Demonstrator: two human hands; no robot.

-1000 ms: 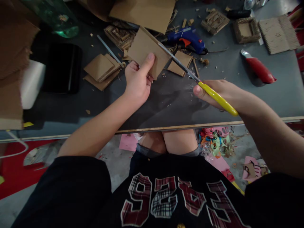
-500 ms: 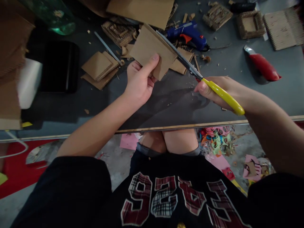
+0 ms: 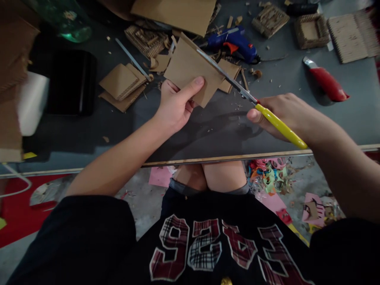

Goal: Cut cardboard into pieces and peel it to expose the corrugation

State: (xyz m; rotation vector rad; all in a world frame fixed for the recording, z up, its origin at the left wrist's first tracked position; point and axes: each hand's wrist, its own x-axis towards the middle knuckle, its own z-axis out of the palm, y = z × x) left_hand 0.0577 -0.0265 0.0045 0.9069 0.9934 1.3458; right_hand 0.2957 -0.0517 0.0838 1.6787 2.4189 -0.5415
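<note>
My left hand (image 3: 179, 103) grips a square piece of cardboard (image 3: 190, 65), thumb on top and fingers underneath. The scissors (image 3: 280, 124), with yellow handles and long metal blades, are in my right hand (image 3: 285, 114). Their blades lie along the upper right edge of the cardboard, near a narrow strip at that edge. Whether the blades are fully closed I cannot tell. Below the blades, a smaller cardboard piece (image 3: 229, 73) rests on the dark table (image 3: 208, 134).
Cut cardboard squares (image 3: 120, 83) are stacked left of my hand. Behind the scissors lies a blue glue gun (image 3: 234, 41). A red utility knife (image 3: 328, 83) is on the right, near corrugated cardboard frames (image 3: 312, 31). A black case (image 3: 73, 83) and a green bottle (image 3: 74, 23) occupy the left.
The cardboard and both hands have shifted slightly down toward me. The scissor blades now reach over the cardboard's edge a little lower, and their handles have moved slightly right.
</note>
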